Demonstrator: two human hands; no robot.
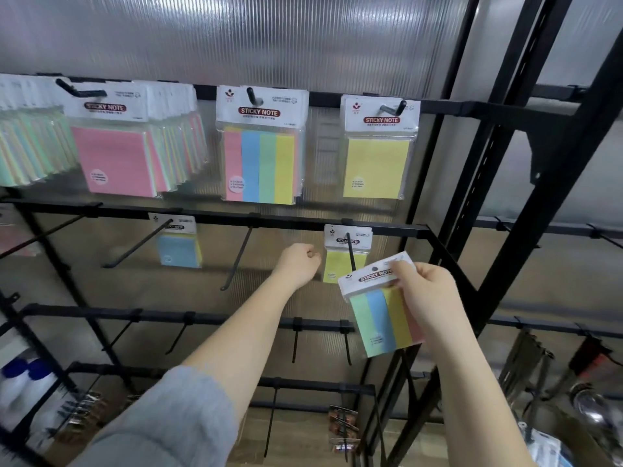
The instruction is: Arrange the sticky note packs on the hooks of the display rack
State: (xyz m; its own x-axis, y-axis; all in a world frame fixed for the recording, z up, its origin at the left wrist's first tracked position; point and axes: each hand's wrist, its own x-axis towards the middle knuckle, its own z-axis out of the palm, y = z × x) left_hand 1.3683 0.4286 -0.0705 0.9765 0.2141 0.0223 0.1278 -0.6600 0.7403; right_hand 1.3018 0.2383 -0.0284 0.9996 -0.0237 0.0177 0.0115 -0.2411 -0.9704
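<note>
A striped sticky note pack (pixel 384 311), with green, blue, yellow and pink bands under a white header card, is held tilted in the air in front of the display rack (pixel 371 227), below and to the right of the second rail. The right hand (pixel 428 298) grips it by the right end of the header card: the fingers (pixel 404 271) are closed over the card's front, and the pack's pink edge is hidden behind the palm. The right forearm rises from the lower right of the view.

The left hand (pixel 298 262) is raised to the left of the pack, its fingers curled into a loose fist with nothing visibly held, just beside a yellow pack (pixel 344 261) hanging on a hook (pixel 350 254) of the second rail. The left arm reaches up from a grey sleeve (pixel 175 423).

Further left on that rail hangs a blue pack (pixel 178 247), with a bare hook (pixel 236 257) between. On the top rail hang a striped pack (pixel 259 156), a yellow pack (pixel 377 156) and a crowd of pink-fronted packs (pixel 111 153).
</note>
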